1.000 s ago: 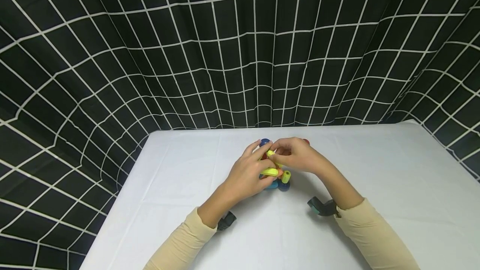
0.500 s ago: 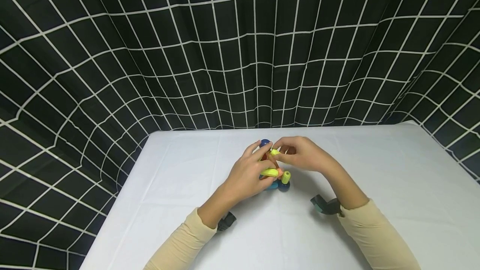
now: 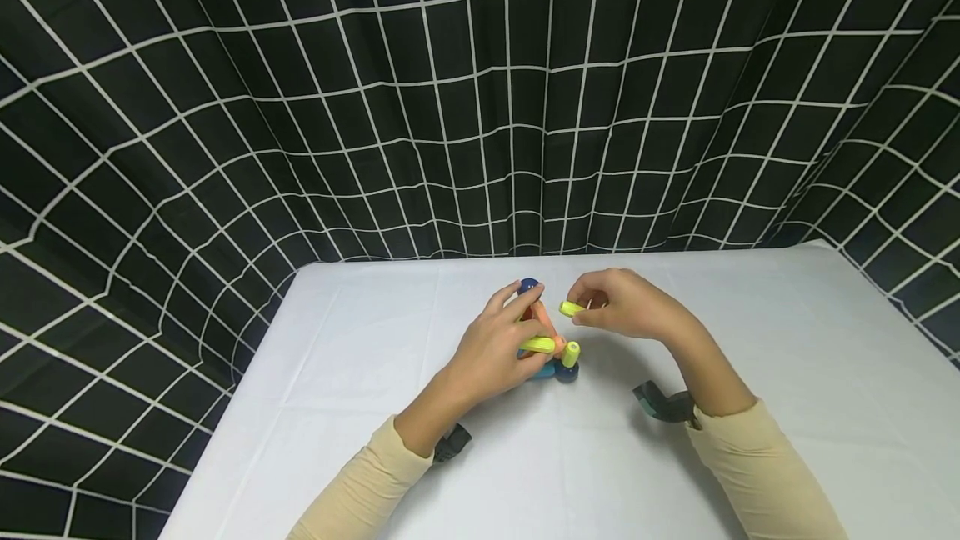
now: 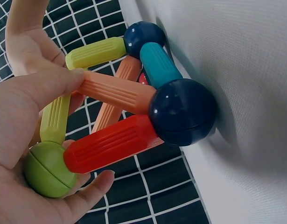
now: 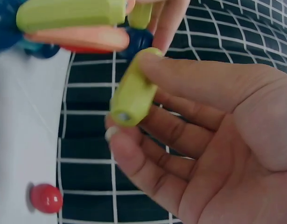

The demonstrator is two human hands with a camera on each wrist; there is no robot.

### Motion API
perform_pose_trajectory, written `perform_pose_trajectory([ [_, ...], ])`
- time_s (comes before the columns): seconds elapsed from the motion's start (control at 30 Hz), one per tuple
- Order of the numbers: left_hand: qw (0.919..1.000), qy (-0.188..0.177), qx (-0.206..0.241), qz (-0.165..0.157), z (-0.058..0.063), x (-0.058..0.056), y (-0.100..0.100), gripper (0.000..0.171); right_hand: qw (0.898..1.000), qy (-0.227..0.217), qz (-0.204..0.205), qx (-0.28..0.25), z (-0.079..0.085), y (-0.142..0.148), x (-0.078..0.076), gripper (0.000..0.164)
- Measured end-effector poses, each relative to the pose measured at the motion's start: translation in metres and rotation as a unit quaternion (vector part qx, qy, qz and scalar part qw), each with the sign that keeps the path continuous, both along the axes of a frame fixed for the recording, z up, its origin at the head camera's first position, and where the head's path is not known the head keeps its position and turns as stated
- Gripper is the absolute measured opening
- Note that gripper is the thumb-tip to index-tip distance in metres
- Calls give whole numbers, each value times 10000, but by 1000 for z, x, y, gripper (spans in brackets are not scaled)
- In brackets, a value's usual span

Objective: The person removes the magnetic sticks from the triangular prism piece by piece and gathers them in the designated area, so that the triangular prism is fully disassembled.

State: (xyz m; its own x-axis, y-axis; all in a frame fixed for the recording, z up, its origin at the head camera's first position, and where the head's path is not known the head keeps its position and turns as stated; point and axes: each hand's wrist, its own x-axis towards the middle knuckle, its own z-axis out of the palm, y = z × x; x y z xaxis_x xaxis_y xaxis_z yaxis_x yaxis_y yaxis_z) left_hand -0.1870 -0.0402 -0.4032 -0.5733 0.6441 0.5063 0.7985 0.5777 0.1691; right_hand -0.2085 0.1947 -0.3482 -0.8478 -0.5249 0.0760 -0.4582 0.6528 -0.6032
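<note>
You have a yellow-green rod [image 5: 134,91], grey dot in its end, pinched by the fingers of your right hand [image 3: 626,305], apart from the ball-and-rod frame [image 4: 113,143]. Your left hand [image 3: 495,352] grips that frame of multicoloured rods. A red ball [image 5: 46,198] rests on the white-covered desk [image 3: 360,332].

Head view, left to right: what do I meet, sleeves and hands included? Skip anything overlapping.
Left sleeve → left hand → near navy ball → right hand → right sleeve.
</note>
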Motion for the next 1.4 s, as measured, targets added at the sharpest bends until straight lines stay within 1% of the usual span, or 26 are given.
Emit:
perform_pose_trajectory([
  [0.17,10000,71,4,-4,0,0,0,11,9989,-33,27,464,-2,12,-4,13],
  [0.3,10000,55,37,-16,0,0,0,9,9978,-215,56,628,-9,21,-11,13],
  [0.4,10000,12,15,24,0,0,0,10,9975,-219,68,673,-14,28,-16,13],
  [0.57,9999,-56,-19,83,-1,1,0,10,9954,-389,-96,870,-22,37,-22,13],
  [0.67,9999,-76,-7,102,-1,1,0,9,9919,-580,-248,1105,-26,41,-25,12],
  [0.77,9999,-95,5,114,-1,1,0,9,9891,-674,-336,1265,-31,44,-28,13],
  [1.03,10000,-66,10,64,-1,0,0,9,9882,-753,-476,1247,-43,48,-36,14],
  [1.27,9999,-116,67,72,-1,0,0,11,9842,-910,-685,1358,-50,46,-38,13],
  [1.4,9999,-138,69,73,0,0,0,11,9846,-916,-730,1294,-54,46,-40,11],
])
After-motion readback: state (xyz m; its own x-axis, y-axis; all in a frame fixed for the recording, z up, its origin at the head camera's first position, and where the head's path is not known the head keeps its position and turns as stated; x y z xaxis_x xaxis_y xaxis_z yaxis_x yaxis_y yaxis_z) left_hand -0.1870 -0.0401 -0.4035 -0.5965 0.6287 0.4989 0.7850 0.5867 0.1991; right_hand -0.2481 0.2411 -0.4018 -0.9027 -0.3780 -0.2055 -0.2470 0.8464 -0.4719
